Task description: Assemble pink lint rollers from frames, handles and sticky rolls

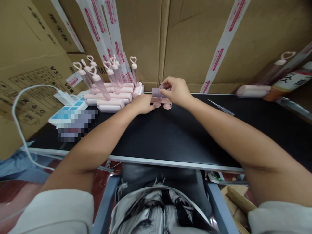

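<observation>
At the back middle of the black table, my left hand point(143, 103) is closed on the left end of a pale pink plastic part point(159, 100). Two round pink pads point(167, 106) stick out from the near side of that part. From the other side my right hand point(177, 91) pinches a see-through purplish plastic piece point(156, 92) at the top of the pink part. My fingers partly hide both pieces, and how they join cannot be made out.
To the left stand several pink units point(110, 97) with clear tubes and heart-shaped tops, beside a power strip point(68, 112) with a white cable. A screwdriver point(220, 107) lies on the right, near another pink unit point(253, 91) and a bottle point(291, 81). Cardboard point(190, 42) walls the back.
</observation>
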A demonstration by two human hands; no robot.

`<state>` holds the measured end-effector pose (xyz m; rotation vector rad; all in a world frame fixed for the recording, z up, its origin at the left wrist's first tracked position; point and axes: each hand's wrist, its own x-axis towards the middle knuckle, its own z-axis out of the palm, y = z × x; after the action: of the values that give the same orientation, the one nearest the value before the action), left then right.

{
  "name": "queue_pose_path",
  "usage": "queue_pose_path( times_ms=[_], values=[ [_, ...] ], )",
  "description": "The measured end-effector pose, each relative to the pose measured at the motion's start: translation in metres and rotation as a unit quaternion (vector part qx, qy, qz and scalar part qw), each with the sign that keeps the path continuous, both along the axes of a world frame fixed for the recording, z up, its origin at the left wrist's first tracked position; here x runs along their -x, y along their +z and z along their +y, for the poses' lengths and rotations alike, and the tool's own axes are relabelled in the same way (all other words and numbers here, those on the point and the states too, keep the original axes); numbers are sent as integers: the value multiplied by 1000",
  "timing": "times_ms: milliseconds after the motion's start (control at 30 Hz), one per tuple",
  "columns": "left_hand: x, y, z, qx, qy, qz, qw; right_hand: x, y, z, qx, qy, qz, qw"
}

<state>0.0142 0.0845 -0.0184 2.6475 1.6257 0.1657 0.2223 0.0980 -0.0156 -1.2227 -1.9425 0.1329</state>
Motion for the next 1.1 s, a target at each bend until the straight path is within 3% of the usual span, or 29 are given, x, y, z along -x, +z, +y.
queue_pose_path(
  times_ms=[233,400,667,867,1100],
  values=[
    [0,-3,1,9,30,-26,999,3,-3,-1,35,17,-51,998],
    [1,-5,7,37,2,-50,998,3,-2,-6,40,17,-48,998],
    [-1,-12,18,-25,40,-59,997,2,-1,-5,45,3,-50,998],
    [2,-13,18,-58,33,-18,998,4,-4,-5,39,2,-42,998],
    [-3,-5,7,-51,28,42,997,3,-2,-7,34,-10,-55,998]
  ],
)
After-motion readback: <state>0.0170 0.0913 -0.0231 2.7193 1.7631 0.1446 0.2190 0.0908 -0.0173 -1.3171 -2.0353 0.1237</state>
